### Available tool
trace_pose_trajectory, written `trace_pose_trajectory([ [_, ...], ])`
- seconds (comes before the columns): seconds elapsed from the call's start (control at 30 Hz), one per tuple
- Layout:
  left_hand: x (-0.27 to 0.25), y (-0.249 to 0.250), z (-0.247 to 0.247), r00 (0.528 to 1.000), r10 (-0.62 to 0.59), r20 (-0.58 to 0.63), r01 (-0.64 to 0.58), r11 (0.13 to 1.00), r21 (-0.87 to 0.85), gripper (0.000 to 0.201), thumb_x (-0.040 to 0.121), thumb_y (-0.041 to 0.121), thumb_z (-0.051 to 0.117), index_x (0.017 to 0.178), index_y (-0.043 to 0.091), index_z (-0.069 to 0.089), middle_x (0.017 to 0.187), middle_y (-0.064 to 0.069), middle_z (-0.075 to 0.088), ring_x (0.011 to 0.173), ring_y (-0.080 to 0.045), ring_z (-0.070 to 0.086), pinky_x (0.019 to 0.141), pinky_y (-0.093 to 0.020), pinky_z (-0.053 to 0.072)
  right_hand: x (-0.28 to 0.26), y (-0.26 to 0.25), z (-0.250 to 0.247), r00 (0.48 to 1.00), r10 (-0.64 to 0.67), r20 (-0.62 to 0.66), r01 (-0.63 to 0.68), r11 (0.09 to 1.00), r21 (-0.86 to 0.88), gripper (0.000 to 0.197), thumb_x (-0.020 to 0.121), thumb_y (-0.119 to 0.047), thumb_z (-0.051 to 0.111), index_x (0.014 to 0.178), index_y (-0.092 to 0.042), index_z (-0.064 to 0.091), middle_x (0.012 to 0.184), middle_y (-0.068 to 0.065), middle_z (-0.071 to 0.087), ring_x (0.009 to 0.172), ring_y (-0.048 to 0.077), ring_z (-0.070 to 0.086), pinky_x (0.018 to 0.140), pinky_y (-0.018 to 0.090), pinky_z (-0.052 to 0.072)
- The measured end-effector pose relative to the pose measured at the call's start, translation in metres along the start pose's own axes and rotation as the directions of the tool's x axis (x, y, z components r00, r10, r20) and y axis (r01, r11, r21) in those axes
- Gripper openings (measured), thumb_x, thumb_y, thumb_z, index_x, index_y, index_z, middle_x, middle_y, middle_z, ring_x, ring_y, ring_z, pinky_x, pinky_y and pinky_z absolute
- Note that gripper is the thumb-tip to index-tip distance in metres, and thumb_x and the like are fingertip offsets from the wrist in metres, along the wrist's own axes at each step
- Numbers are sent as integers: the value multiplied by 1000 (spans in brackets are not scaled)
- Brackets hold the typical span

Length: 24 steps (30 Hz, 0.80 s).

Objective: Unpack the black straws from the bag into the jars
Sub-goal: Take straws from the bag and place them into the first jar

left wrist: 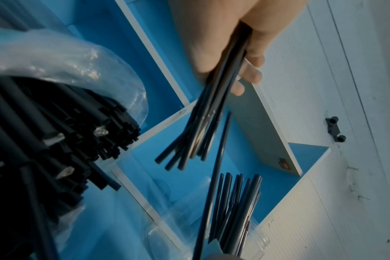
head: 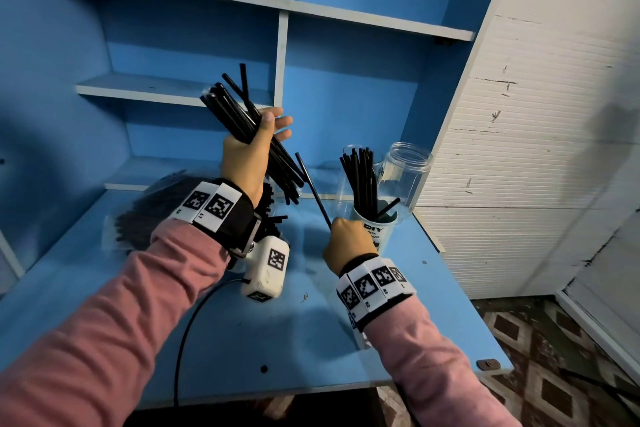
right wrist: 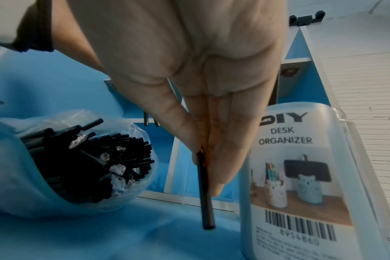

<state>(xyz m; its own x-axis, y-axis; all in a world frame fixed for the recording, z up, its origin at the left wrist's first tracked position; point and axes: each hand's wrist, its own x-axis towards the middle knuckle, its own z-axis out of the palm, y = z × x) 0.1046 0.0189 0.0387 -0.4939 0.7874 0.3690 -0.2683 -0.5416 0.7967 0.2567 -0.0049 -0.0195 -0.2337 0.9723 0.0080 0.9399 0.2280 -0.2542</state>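
My left hand (head: 273, 125) is raised over the blue desk and grips a slanted bundle of black straws (head: 242, 114); in the left wrist view the left hand (left wrist: 241, 61) has thumb and fingers closed around the bundle (left wrist: 203, 132). Lower right, my right hand (head: 346, 236) pinches a single black straw (head: 311, 187) beside the white jar (head: 375, 232), in which several straws (head: 360, 180) stand. The right wrist view shows the right hand (right wrist: 211, 158), that straw (right wrist: 205, 193) and the white jar's label (right wrist: 301, 176). The clear bag of straws (head: 156, 218) lies on the desk at the left.
Two clear jars (head: 408, 166) stand behind the white jar at the desk's back right corner. Blue shelves (head: 173, 90) rise behind the desk (head: 277, 340). A white panelled wall (head: 536, 149) borders the right edge. A black cable (head: 190, 329) runs over the near desk.
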Motion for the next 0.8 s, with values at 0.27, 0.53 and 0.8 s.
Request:
trace_pose_trajectory([
  [0.27,-5,-6,-4,991,109,77,-121,977,175,17,99,16,52,97,7,66,94,-6,71,91,-15,70,90,-27,53,0,-9,-15,995,-10,-100,24,990,140,25,87,2,43,111,5,51,122,25,49,108,37,54,88,36,44],
  [0.53,-24,-15,2,918,98,383,-278,849,450,19,98,16,53,101,10,71,103,0,72,101,-2,65,97,-21,46,4,-12,-47,796,-160,-584,399,864,308,19,89,-11,55,105,-7,64,86,9,63,81,23,57,74,31,42],
  [0.8,-38,-14,16,928,-8,373,-214,806,551,30,95,23,58,65,23,55,49,10,45,43,-4,38,46,-16,33,-3,-8,-79,674,-67,-736,547,715,436,17,86,-21,68,75,-10,59,66,3,63,62,16,56,58,23,43],
])
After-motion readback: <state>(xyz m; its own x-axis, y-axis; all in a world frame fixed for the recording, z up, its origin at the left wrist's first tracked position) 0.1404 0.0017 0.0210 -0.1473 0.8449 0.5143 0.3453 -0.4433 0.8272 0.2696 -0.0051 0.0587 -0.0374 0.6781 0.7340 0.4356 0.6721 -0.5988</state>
